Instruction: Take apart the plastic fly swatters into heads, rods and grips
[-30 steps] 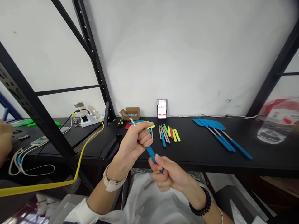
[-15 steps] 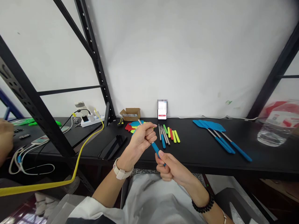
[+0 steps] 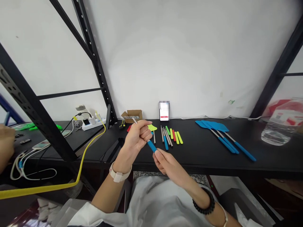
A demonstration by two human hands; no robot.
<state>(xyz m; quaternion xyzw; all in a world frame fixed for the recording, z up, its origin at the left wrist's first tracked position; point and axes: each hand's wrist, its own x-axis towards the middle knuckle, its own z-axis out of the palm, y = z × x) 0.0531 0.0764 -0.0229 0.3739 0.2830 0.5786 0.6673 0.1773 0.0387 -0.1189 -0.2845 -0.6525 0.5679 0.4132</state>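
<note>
My left hand point(image 3: 137, 136) is closed round a thin metal rod point(image 3: 134, 120) whose tip sticks up past my fingers. A blue handle sleeve point(image 3: 151, 146) sits on the rod's lower end, and my right hand point(image 3: 165, 160) pinches the sleeve's lower end. Both hands hover just in front of the black shelf's edge point(image 3: 213, 168). Behind them lie several loose rods and coloured sleeves point(image 3: 170, 135) in blue, green, red and yellow. Flat yellow, red and blue spatula heads point(image 3: 152, 127) are partly hidden by my left hand.
Assembled blue spatulas point(image 3: 222, 137) lie to the right, beside a clear plastic bottle point(image 3: 276, 134). A phone point(image 3: 164, 111) leans on the wall next to a small cardboard box point(image 3: 132, 115). Another phone point(image 3: 113, 148) lies flat at left. A power strip point(image 3: 91, 121), cables and another person's hand point(image 3: 5, 145) are far left.
My right hand has slid up along the blue sleeve and loosened from a fist to a fingertip pinch. The left hand has shifted slightly left, uncovering a yellow spatula head.
</note>
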